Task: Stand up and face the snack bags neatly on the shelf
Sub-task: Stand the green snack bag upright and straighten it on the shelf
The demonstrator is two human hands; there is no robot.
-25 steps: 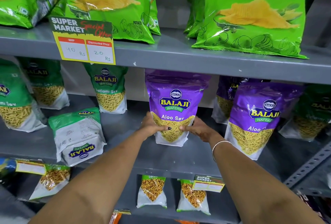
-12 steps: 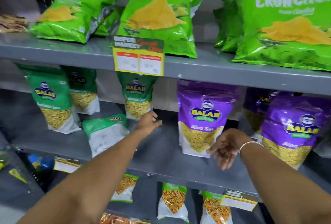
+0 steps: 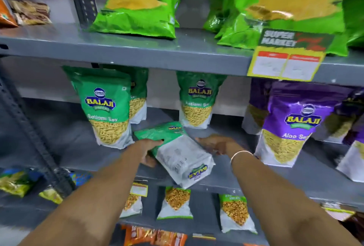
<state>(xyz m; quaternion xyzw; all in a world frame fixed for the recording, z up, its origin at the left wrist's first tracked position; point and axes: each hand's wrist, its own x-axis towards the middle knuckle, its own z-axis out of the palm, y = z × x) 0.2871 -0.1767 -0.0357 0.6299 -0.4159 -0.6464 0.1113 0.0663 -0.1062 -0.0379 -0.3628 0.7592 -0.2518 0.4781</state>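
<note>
A green and white Balaji bag (image 3: 177,153) lies flat on the middle shelf (image 3: 78,153), back side up and upside down, its lower end over the shelf's front edge. My left hand (image 3: 150,148) grips its left edge, thumb on top and fingers underneath. My right hand (image 3: 214,144) rests against the bag's right side, fingers spread; a bangle is on that wrist. Green Ratlami Sev bags stand upright to the left (image 3: 107,108) and behind (image 3: 198,101). A purple Aloo Sev bag (image 3: 291,125) stands upright to the right.
Large green chip bags (image 3: 141,5) lie on the top shelf, with a yellow price tag (image 3: 283,64) on its edge. Small snack packets (image 3: 175,203) stand on the lower shelf. A slotted upright post (image 3: 29,127) runs down the left side.
Both hands let go of the purple Aloo Sev bag and moved left to the fallen green bag. My left hand has taken hold of it. The view swung left.
</note>
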